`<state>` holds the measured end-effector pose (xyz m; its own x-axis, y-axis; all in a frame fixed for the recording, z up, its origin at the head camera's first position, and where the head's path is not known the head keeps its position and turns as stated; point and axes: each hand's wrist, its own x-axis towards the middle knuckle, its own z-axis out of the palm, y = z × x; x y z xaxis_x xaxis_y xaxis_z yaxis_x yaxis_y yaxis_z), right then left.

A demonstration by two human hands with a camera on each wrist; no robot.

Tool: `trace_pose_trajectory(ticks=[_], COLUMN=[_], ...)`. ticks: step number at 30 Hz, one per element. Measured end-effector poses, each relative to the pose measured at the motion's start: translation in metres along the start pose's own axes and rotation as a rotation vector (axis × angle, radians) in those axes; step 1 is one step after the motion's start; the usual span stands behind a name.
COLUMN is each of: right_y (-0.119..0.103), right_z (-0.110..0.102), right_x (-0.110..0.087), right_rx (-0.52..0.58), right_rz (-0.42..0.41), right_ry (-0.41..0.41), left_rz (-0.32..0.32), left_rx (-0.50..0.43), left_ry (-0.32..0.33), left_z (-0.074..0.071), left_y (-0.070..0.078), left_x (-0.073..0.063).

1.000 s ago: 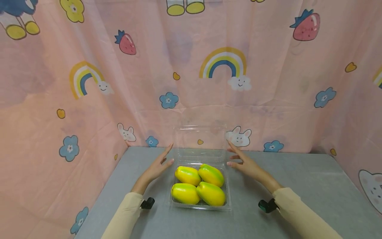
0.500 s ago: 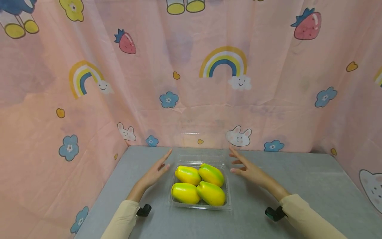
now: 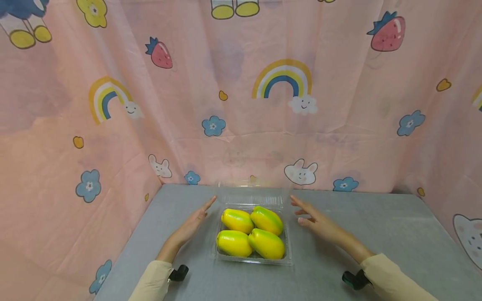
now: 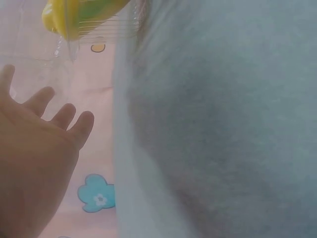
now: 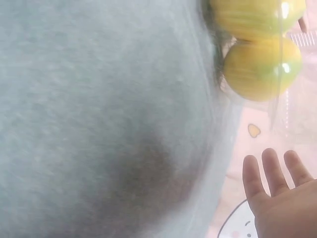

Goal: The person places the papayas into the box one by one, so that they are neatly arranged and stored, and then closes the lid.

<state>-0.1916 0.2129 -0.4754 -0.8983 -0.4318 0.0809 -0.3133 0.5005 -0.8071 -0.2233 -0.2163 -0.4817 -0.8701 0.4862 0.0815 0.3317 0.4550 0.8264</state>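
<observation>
A clear plastic clamshell box (image 3: pixel 253 261) stands on the grey table, filled with several yellow-green fruits (image 3: pixel 266 243) shaped like mangoes or small papayas. Its transparent lid (image 3: pixel 250 194) slants up from the back hinge, raised off the fruits. My left hand (image 3: pixel 190 228) is at the lid's left side, fingers extended and fingertips right at its edge. On the opposite side, my right hand (image 3: pixel 324 225) reaches in with fingers spread, fingertips close to the right edge. In the left wrist view, the fingers (image 4: pixel 63 115) appear beside clear plastic; the right wrist view shows the fingers (image 5: pixel 273 171) below the fruits.
A pink curtain (image 3: pixel 180 92) printed with rainbows, flowers and rabbits hangs behind and along both sides of the table (image 3: pixel 376 225). Black wrist cameras (image 3: pixel 178 273) sit at both cream sleeves (image 3: pixel 152 280).
The lid's upper edge has dropped lower in the head view as the lid tilts. Both hands have drawn back slightly toward the viewer and outward; box and fruits stay put.
</observation>
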Motion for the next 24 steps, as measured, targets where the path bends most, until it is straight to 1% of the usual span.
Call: trace_pose_trajectory(ticks=[2, 4, 9, 11, 13, 18, 21, 24], right_y=[0.0, -0.001, -0.003, -0.003, -0.001, 0.003, 0.004, 0.004], right_z=[0.001, 0.002, 0.006, 0.007, 0.009, 0.013, 0.015, 0.018], right_x=[-0.003, -0.007, -0.014, -0.016, -0.018, -0.02, -0.022, -0.022], right_rx=[0.008, 0.013, 0.016, 0.016, 0.021, 0.043, 0.058, 0.079], right_rz=[-0.02, -0.018, 0.057, 0.077, 0.084, 0.105, 0.14, 0.182], right_ry=[-0.009, -0.021, -0.061, -0.08, -0.094, -0.117, -0.13, -0.137], left_rz=[-0.001, -0.011, -0.05, -0.069, -0.075, -0.049, -0.04, -0.045], left_rx=[-0.009, -0.006, -0.012, -0.017, -0.025, -0.03, -0.02, -0.005], left_ry=[-0.004, -0.007, -0.025, -0.029, -0.035, -0.07, -0.085, -0.096], left_z=[0.001, 0.002, 0.004, 0.005, 0.005, 0.007, 0.008, 0.008], left_y=[0.0, 0.0, 0.0, -0.001, -0.001, -0.003, -0.004, -0.005], left_x=[-0.003, -0.007, -0.017, -0.021, -0.023, -0.029, -0.031, -0.033])
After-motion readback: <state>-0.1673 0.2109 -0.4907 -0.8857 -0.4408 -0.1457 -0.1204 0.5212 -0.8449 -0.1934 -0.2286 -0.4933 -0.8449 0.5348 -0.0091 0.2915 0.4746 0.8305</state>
